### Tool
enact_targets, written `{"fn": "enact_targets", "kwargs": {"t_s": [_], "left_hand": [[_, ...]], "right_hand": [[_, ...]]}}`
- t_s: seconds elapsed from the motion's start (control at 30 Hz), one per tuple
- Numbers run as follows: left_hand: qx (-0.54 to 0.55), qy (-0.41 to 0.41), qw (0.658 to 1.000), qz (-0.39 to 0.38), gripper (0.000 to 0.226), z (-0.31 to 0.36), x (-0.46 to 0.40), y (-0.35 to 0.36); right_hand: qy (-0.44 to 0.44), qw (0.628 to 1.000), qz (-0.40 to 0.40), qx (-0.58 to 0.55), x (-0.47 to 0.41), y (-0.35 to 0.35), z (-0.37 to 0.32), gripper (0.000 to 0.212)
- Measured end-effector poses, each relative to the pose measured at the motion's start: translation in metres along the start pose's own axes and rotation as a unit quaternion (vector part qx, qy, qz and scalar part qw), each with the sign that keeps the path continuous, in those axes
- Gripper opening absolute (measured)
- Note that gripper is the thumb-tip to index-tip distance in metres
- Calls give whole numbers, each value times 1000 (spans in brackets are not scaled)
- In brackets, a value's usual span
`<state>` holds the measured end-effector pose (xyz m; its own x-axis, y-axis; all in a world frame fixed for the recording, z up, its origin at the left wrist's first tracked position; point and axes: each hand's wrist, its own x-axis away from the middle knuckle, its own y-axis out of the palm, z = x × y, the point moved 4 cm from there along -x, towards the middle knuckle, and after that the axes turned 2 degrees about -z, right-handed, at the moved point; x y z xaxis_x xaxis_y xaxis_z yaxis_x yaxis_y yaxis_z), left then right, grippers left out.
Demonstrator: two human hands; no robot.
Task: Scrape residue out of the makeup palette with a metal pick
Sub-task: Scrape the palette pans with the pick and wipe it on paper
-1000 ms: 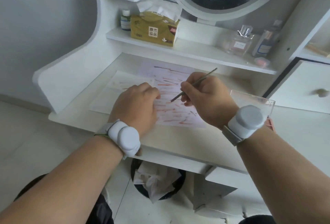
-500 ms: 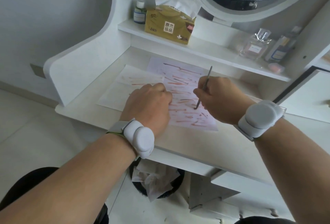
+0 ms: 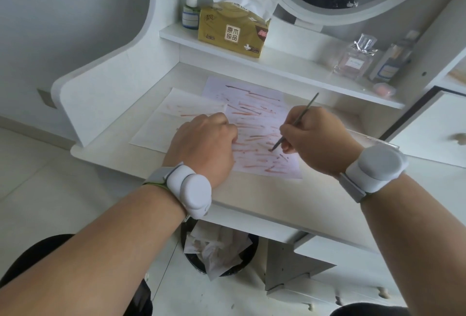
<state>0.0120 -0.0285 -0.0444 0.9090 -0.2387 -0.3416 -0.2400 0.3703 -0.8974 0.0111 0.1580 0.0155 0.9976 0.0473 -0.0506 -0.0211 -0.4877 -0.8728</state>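
Right grip (image 3: 316, 139) pinches metal pick (image 3: 295, 122); tissue pack (image 3: 233, 29) reads "原木纯品".

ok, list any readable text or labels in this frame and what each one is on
"原木纯品": brown label on the front of the yellow tissue pack, on the shelf.
Small green bottle: label blurred, unreadable.
Perfume bottle: pale label, too blurred to read.
Bottle right of it: label unreadable.
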Motion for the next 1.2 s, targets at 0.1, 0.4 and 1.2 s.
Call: {"fn": "enact_targets", "kwargs": {"t_s": [0.1,0.4,1.2], "left_hand": [[-2,0,1000,3,34,-2,0,1],[5,1,1000,11,34,-3,0,-2],[27,-110,994,6,39,-112,8,-34]], "right_hand": [[12,999,22,-42,-1,-5,1,21],[37,994,21,-97,1,4,3,23],[-108,991,-64,-38,-24,81,-114,27]]}}
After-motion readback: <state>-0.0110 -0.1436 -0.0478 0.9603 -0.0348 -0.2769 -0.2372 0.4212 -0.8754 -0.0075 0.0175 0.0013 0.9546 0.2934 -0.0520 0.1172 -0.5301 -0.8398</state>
